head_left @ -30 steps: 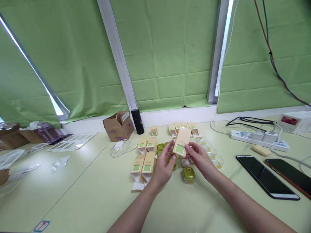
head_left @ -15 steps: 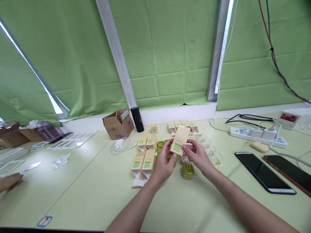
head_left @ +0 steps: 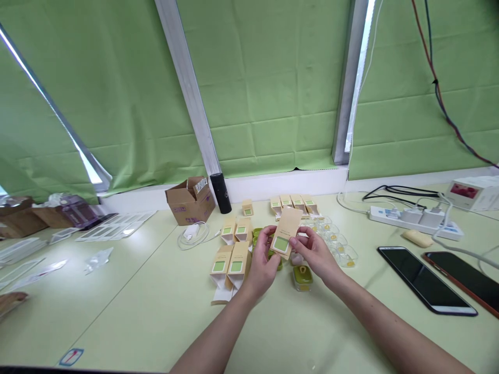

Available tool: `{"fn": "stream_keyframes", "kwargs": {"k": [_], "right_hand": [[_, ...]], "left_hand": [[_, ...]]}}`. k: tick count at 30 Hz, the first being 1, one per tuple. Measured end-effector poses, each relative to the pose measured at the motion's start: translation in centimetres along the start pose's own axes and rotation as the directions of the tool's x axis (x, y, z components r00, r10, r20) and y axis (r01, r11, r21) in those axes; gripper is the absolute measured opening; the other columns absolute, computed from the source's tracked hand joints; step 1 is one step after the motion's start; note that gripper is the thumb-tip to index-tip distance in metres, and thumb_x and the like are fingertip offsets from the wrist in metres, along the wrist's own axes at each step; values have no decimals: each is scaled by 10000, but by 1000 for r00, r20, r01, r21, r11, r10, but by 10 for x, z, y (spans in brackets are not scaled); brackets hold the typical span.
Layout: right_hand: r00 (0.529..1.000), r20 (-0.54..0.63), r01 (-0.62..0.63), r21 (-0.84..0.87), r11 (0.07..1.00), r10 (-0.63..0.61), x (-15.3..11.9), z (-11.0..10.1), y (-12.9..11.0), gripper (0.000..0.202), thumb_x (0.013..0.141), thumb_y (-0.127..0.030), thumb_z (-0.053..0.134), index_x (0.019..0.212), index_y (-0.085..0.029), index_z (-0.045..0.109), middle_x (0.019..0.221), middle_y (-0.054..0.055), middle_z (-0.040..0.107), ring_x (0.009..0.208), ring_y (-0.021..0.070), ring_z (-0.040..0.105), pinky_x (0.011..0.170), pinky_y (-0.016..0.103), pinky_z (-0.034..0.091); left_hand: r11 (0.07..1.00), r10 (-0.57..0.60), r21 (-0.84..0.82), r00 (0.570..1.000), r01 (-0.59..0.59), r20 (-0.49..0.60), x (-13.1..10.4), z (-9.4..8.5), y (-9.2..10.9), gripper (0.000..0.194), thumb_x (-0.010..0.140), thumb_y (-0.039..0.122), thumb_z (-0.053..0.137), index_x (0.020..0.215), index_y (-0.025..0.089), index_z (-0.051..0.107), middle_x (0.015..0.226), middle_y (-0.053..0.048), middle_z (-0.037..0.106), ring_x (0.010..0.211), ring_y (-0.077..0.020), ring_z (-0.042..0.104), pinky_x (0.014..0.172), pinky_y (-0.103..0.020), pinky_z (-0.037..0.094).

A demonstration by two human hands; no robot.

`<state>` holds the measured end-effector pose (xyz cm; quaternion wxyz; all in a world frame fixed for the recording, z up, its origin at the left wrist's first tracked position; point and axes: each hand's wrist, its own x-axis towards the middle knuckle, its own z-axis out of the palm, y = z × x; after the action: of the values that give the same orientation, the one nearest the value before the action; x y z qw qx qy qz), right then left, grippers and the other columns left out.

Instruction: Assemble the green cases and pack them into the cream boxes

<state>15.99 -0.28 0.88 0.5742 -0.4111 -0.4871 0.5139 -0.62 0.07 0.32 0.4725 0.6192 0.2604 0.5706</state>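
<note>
Both hands hold one flat tan carton (head_left: 287, 228) with a green panel, tilted above the table. My left hand (head_left: 263, 259) grips its left edge, and my right hand (head_left: 314, 252) pinches its right side. Below them sits a small clear container with a green lid (head_left: 302, 276). More green lids (head_left: 256, 235) are partly hidden behind my left hand. Tan cartons (head_left: 238, 262) stand opened to the left, and others (head_left: 297, 203) form a row behind. Clear containers with yellow bits (head_left: 338, 241) lie right of my hands. A small tan box (head_left: 247, 208) stands further back.
At the back are a cardboard box (head_left: 191, 200), a black cylinder (head_left: 221, 193) and a white charger (head_left: 191, 231). On the right lie a power strip (head_left: 417, 221) and two phones (head_left: 427, 280). Another person's hand (head_left: 11, 303) is at the left edge.
The flat carton has tipped and shifted slightly down and left in my hands. The other person's hand has moved left, toward the edge of the view.
</note>
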Motion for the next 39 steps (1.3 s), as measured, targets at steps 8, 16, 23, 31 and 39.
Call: {"fn": "stream_keyframes", "kwargs": {"k": [8, 16, 23, 31, 39], "right_hand": [[998, -55, -21, 19, 1000, 22, 2, -4, 0, 637, 708, -755, 804, 1027, -228, 643, 716, 40, 761, 691, 230, 723, 647, 334, 546], [997, -77, -25, 59, 998, 30, 2, -1, -2, 632, 679, -743, 830, 990, -242, 604, 675, 19, 733, 652, 208, 679, 610, 309, 501], [994, -104, -2, 104, 995, 13, 1, -1, -3, 685, 653, -710, 870, 1044, -232, 574, 573, -62, 630, 513, 119, 496, 524, 248, 374], [999, -38, 13, 82, 997, -9, 5, -3, 4, 578, 684, -705, 860, 867, -194, 661, 565, -43, 600, 527, 107, 449, 531, 252, 329], [999, 34, -34, 155, 987, 29, 2, -2, 4, 587, 729, -643, 868, 1101, -207, 742, 768, 36, 791, 648, 195, 677, 622, 303, 521]], "left_hand": [[998, -4, 65, 999, 1, 42, -4, -2, -2, 647, 805, 63, 607, 1419, 266, 572, 1432, -85, 626, 1292, -297, 593, 1108, -410, 460], [959, 89, 278, 993, -65, -77, -4, 1, 1, 447, 896, 319, 782, 1322, 256, 660, 1350, -115, 658, 1237, -320, 595, 1094, -441, 444], [906, 156, 400, 988, -136, -16, -5, -1, -2, 409, 1038, 410, 571, 1409, 256, 649, 1392, -129, 651, 1325, -328, 553, 1176, -478, 391], [957, 82, 288, 989, -43, -124, -3, -6, -13, 401, 997, 478, 646, 1335, 266, 688, 1348, -121, 677, 1277, -318, 597, 1157, -442, 421], [950, 56, 312, 992, -19, -109, -4, -5, -17, 443, 932, 320, 738, 1344, 254, 588, 1331, -102, 680, 1237, -272, 642, 1042, -397, 524]]}}
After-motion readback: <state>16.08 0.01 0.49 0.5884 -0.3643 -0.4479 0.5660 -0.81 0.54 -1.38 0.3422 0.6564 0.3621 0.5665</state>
